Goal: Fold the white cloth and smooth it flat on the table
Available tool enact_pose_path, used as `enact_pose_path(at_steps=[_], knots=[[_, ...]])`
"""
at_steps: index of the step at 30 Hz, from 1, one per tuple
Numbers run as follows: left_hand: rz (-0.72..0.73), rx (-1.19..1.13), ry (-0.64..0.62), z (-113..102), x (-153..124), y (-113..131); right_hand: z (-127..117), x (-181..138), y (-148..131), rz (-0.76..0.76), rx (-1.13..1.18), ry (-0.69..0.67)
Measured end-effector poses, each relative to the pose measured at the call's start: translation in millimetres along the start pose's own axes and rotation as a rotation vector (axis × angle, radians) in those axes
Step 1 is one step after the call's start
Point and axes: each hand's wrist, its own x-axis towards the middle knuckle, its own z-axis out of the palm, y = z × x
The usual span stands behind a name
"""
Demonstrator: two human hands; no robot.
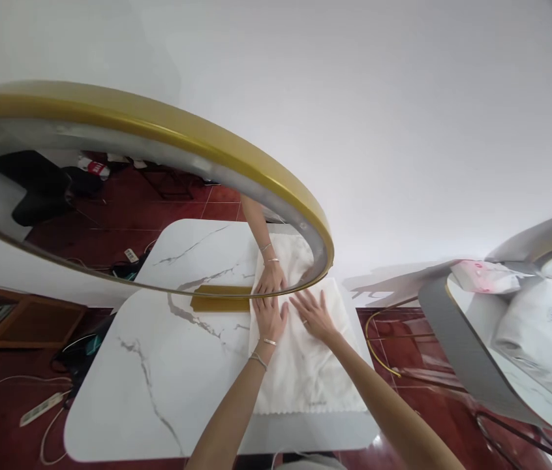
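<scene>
A white cloth (305,378) with a scalloped front edge lies spread on the right part of a white marble-patterned table (129,391). My left hand (270,320) rests flat on the cloth's upper left, fingers stretched toward the mirror's lower rim. To its right, my right hand (316,316) lies on the same cloth with its fingers spread. Neither hand grips anything. Just left of my left hand, the gold base (221,300) of the mirror stands on the table. The oval gold-framed mirror (256,163) rises over the table's back and reflects one arm and the cloth.
On the right stands a second table (472,339) with a white bag (545,326) and a white-and-pink packet (486,277) on it. A power strip (41,409) with cables lies on the red floor at left, near a wooden cabinet (26,316). A white wall rises behind.
</scene>
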Motion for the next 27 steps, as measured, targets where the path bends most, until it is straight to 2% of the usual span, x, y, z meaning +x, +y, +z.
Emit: enact_pose_path(at_steps=[2, 7, 12, 16, 19, 21, 23, 27], knots=[[-0.028, 0.036, -0.008, -1, 6, 6, 0, 12, -7, -0.030, 0.053, -0.033], [-0.050, 0.082, -0.096, 2, 19, 12, 2, 33, -14, 0.150, 0.085, -0.032], [0.117, -0.081, -0.080, 14, 41, 22, 0, 39, 24, 0.275, 0.034, -0.024], [0.213, -0.179, -0.146, 25, 55, 37, -6, 36, 55, 0.406, 0.015, -0.024], [0.359, -0.233, -0.197, 28, 59, 45, -10, 28, 66, 0.456, 0.018, -0.043], [0.449, -0.254, -0.222, 26, 56, 47, -11, 18, 67, 0.466, 0.001, -0.037], [0.452, -0.241, -0.221, 22, 46, 49, -12, 2, 63, 0.451, -0.030, -0.009], [0.402, -0.195, -0.181, 8, 0, 48, -16, -51, 37, 0.379, -0.077, 0.028]])
